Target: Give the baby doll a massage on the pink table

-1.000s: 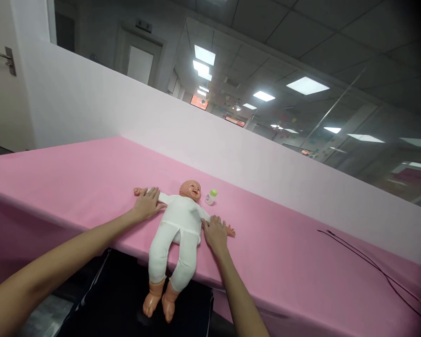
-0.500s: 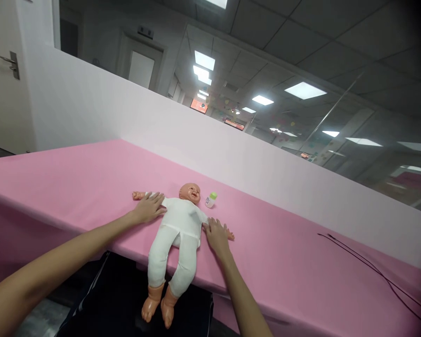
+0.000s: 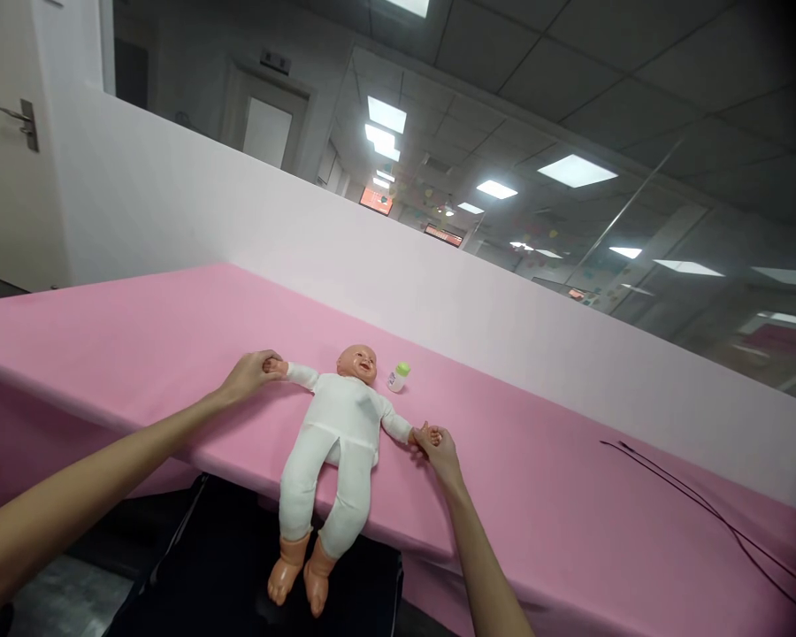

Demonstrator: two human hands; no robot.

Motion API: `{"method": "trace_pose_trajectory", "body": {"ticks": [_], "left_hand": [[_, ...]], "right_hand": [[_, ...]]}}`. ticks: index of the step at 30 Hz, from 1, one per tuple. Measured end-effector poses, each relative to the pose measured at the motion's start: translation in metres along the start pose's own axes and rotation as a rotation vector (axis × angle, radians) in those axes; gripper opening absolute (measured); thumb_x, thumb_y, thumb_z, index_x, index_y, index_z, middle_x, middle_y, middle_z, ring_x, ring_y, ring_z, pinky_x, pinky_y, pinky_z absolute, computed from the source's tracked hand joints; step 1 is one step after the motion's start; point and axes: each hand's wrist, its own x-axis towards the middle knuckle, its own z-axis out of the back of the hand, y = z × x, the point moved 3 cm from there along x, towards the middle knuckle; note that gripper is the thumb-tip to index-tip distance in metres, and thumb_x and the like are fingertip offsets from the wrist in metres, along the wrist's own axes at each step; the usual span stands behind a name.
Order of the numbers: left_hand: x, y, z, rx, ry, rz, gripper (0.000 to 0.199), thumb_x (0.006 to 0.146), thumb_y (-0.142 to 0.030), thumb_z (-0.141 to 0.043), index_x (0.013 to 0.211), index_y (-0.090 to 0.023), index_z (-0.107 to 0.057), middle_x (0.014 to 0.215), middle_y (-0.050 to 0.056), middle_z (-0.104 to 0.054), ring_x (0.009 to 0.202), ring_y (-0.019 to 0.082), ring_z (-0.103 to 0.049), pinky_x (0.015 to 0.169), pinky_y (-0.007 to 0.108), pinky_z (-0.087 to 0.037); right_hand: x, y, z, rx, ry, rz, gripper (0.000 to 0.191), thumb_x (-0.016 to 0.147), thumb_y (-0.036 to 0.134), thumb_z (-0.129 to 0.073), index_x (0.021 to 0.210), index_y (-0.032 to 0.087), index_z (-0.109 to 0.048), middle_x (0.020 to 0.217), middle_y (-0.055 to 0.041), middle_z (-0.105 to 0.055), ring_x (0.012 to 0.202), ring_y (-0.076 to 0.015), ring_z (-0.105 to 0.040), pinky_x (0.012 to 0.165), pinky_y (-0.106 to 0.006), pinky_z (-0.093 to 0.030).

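A baby doll [image 3: 345,409] in a white suit lies on its back, its arms spread and its feet hanging past the table's near edge. My left hand [image 3: 250,375] is closed round the doll's hand on the left side. On the other side, my right hand [image 3: 440,449] grips the doll's other hand between thumb and fingers. Beside the doll's head sits a small bottle [image 3: 398,379] with a green cap, touched by neither hand.
The pink-covered table [image 3: 544,495] runs along a low white wall [image 3: 451,283] with glass above it. Thin dark cables [image 3: 696,502] lie at the right. My dark-clothed lap [image 3: 239,566] is under the doll's feet.
Both my hands have slid outward from the doll's arms to its hands. They lay flat with fingers spread before and are now closed on the doll's hands.
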Motion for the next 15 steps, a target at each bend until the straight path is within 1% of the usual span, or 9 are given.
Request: {"method": "trace_pose_trajectory", "body": {"ticks": [2,4,6,7,9,10,12,13,15], "left_hand": [[-0.003,-0.014,-0.006,-0.102,-0.024,-0.090,0.031,0.079,-0.044,-0.076,0.099,-0.020,-0.073,0.097,0.007,-0.079,0.088,0.026,-0.072,0.074,0.032,-0.050],[-0.011,-0.027,-0.014,-0.089,0.011,-0.237,0.027,0.085,-0.039,-0.075,0.104,-0.021,-0.074,0.101,0.006,-0.080,0.089,0.024,-0.072,0.075,0.031,-0.051],[-0.025,-0.037,-0.023,0.022,0.111,-0.460,0.014,0.094,-0.031,-0.066,0.100,-0.022,-0.075,0.098,0.004,-0.080,0.086,0.021,-0.072,0.076,0.029,-0.049],[-0.034,-0.040,-0.029,0.090,0.169,-0.581,0.017,0.099,-0.027,-0.060,0.096,-0.022,-0.076,0.095,0.004,-0.079,0.085,0.020,-0.071,0.077,0.029,-0.048],[-0.051,-0.039,-0.037,0.175,0.260,-0.765,0.027,0.104,-0.023,-0.051,0.092,-0.022,-0.075,0.093,0.004,-0.078,0.086,0.019,-0.070,0.078,0.030,-0.047],[-0.057,-0.037,-0.040,0.185,0.284,-0.811,0.029,0.105,-0.023,-0.050,0.093,-0.022,-0.076,0.094,0.005,-0.078,0.088,0.019,-0.070,0.079,0.030,-0.048],[-0.060,-0.032,-0.041,0.135,0.270,-0.797,0.025,0.105,-0.026,-0.053,0.097,-0.023,-0.076,0.099,0.006,-0.078,0.093,0.020,-0.070,0.081,0.030,-0.049],[-0.056,-0.030,-0.041,0.082,0.239,-0.736,0.021,0.104,-0.029,-0.056,0.101,-0.023,-0.076,0.101,0.006,-0.078,0.094,0.020,-0.070,0.083,0.030,-0.050],[-0.038,-0.029,-0.040,-0.064,0.147,-0.532,0.019,0.097,-0.035,-0.068,0.110,-0.023,-0.075,0.105,0.006,-0.078,0.093,0.021,-0.071,0.082,0.030,-0.052]], "right_hand": [[-0.009,0.013,-0.008,0.034,-0.012,0.101,0.061,0.063,0.066,-0.088,0.095,0.019,-0.066,0.081,-0.0084,-0.076,0.069,-0.0250,-0.069,0.063,-0.036,-0.056],[-0.022,0.024,-0.017,-0.022,0.041,0.237,0.049,0.071,0.056,-0.087,0.099,0.019,-0.072,0.097,-0.0116,-0.079,0.086,-0.0282,-0.072,0.077,-0.040,-0.059],[-0.037,0.029,-0.028,-0.167,0.206,0.374,0.031,0.080,0.043,-0.080,0.101,0.021,-0.076,0.109,-0.0116,-0.080,0.100,-0.0305,-0.072,0.090,-0.044,-0.057],[-0.046,0.028,-0.033,-0.248,0.297,0.435,0.024,0.084,0.037,-0.076,0.104,0.023,-0.078,0.113,-0.0104,-0.079,0.105,-0.0303,-0.072,0.095,-0.044,-0.055],[-0.059,0.023,-0.040,-0.377,0.431,0.514,0.023,0.088,0.028,-0.067,0.109,0.026,-0.078,0.118,-0.0076,-0.079,0.111,-0.0291,-0.071,0.099,-0.044,-0.053],[-0.063,0.020,-0.042,-0.402,0.463,0.526,0.025,0.089,0.026,-0.065,0.110,0.027,-0.078,0.119,-0.0070,-0.078,0.112,-0.0286,-0.070,0.099,-0.043,-0.053],[-0.061,0.017,-0.041,-0.355,0.451,0.499,0.025,0.089,0.027,-0.066,0.111,0.026,-0.077,0.118,-0.0075,-0.078,0.110,-0.0283,-0.070,0.097,-0.042,-0.053],[-0.055,0.017,-0.040,-0.301,0.415,0.467,0.024,0.088,0.030,-0.069,0.109,0.025,-0.077,0.116,-0.0081,-0.078,0.106,-0.0280,-0.071,0.094,-0.041,-0.054],[-0.035,0.024,-0.037,-0.184,0.295,0.395,0.028,0.084,0.039,-0.076,0.106,0.022,-0.077,0.107,-0.0082,-0.078,0.094,-0.0256,-0.070,0.085,-0.037,-0.055]]}}
